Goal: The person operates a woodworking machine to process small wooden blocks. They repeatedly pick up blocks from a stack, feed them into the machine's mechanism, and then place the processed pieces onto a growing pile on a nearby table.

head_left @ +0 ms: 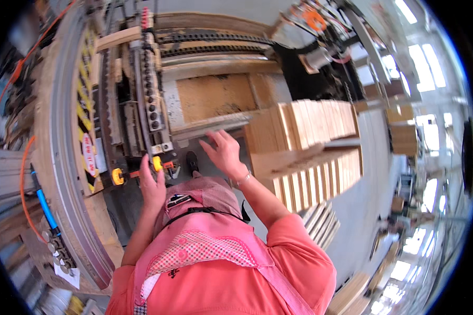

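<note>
Hovering: 2 hands (189,168), perhaps 2 plank stacks (305,147).

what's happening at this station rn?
A person in a pink top stands at a woodworking machine beside a stack of cut wooden boards. The right hand is open, fingers spread, reaching out close to the near corner of the stack; I cannot tell whether it touches it. The left hand is raised near the yellow knobs on the machine's front edge, holding nothing that I can see.
</note>
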Tool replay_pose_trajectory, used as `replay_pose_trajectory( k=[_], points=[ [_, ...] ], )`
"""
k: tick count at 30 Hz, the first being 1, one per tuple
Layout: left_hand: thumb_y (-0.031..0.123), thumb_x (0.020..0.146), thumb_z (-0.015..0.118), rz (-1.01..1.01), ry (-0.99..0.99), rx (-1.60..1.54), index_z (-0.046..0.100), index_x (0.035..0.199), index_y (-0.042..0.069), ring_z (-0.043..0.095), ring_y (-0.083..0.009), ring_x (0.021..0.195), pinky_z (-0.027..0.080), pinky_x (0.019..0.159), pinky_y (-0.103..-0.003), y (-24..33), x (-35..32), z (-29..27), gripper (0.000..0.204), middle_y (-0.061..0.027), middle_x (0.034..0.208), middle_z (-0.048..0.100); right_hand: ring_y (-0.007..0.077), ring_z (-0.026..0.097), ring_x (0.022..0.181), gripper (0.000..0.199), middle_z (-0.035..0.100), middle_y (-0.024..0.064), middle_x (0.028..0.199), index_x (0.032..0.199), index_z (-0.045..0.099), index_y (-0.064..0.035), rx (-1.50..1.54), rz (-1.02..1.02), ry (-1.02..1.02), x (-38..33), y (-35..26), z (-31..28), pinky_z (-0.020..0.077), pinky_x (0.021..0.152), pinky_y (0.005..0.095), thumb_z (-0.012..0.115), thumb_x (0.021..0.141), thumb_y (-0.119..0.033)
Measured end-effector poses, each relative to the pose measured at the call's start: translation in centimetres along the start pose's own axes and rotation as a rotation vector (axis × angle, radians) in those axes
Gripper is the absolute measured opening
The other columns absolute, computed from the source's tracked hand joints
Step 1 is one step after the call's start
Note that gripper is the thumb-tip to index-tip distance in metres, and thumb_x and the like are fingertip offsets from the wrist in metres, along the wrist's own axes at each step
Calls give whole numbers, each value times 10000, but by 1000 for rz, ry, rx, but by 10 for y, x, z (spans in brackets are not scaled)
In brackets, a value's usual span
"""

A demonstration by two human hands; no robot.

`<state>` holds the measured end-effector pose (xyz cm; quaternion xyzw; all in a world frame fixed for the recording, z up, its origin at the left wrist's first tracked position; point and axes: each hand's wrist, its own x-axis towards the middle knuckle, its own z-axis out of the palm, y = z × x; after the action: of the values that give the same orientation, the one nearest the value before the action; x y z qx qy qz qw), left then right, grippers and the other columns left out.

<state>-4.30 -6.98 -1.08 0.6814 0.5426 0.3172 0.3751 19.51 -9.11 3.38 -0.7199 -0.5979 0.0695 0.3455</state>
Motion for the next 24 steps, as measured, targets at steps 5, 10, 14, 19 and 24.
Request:
replay_pose_trajectory(
  k=[5,10,14,19,24],
  points=[
    [129,876,514,79,-58,-7,329,1338,-4,442,-358,1188,335,1002,-400,-9,4,-4,515,-231,1289,442,289,600,703,226,589,103,802,881,607,-71,-293,334,51,-147,51,-69,485,583,381,713,721,-189],
    [139,882,513,101,-40,43,333,1343,19,482,-361,1145,369,964,-411,-10,6,-3,509,-224,1274,465,293,610,788,364,594,97,888,956,605,-81,-660,732,16,-245,86,-117,484,662,408,747,683,-274],
    [144,887,505,90,-28,56,330,1346,29,478,-366,1147,369,966,-410,-11,6,-1,505,-223,1276,463,302,587,886,474,553,116,974,1020,552,-78,-749,954,-92,-273,98,-118,490,694,411,772,657,-289],
    [134,889,496,87,-43,55,317,1349,16,458,-364,1170,348,989,-403,-10,6,-1,507,-229,1284,451,302,571,910,470,519,109,978,1025,509,-77,-815,976,-38,-284,110,-104,494,717,415,760,666,-249],
    [127,892,492,87,-54,73,305,1350,-1,433,-362,1194,329,1006,-395,-10,6,-2,511,-235,1299,428,296,567,916,409,514,100,973,997,508,-88,-765,996,76,-282,113,-100,496,720,412,740,680,-203]
  ],
)
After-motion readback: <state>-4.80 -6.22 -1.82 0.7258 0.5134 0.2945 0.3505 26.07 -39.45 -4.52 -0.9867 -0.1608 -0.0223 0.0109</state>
